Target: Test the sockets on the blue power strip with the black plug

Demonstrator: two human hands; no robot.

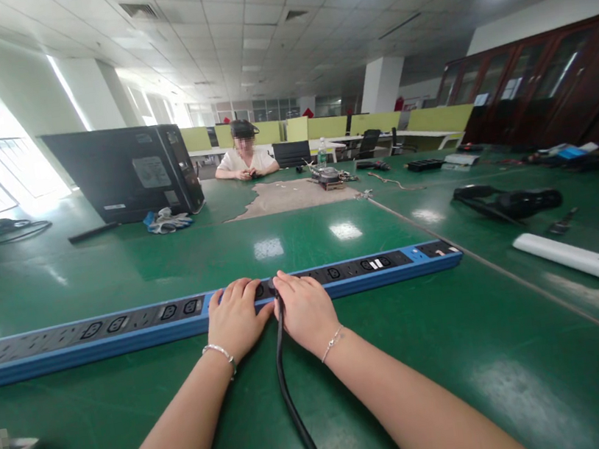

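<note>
A long blue and black power strip [140, 323] lies across the green table, its row of sockets facing up. Over its middle, my left hand [235, 319] clasps the strip, fingers on top and thumb along the near side by the cord. Right beside it, my right hand [306, 311] is closed around the plug end of a black power cord [287, 382], pressed against a socket. My fingers partly cover the plug, so how deep it sits is hidden. From there the cord runs down toward me and out of the frame.
A black computer case [125, 174] and grey gloves [168, 220] stand at the back left. Across the table sits a person [246, 159]. A white power strip [568, 256] and a black tool-like object [508, 201] lie to the right. A seam [416, 223] crosses the table [410, 380].
</note>
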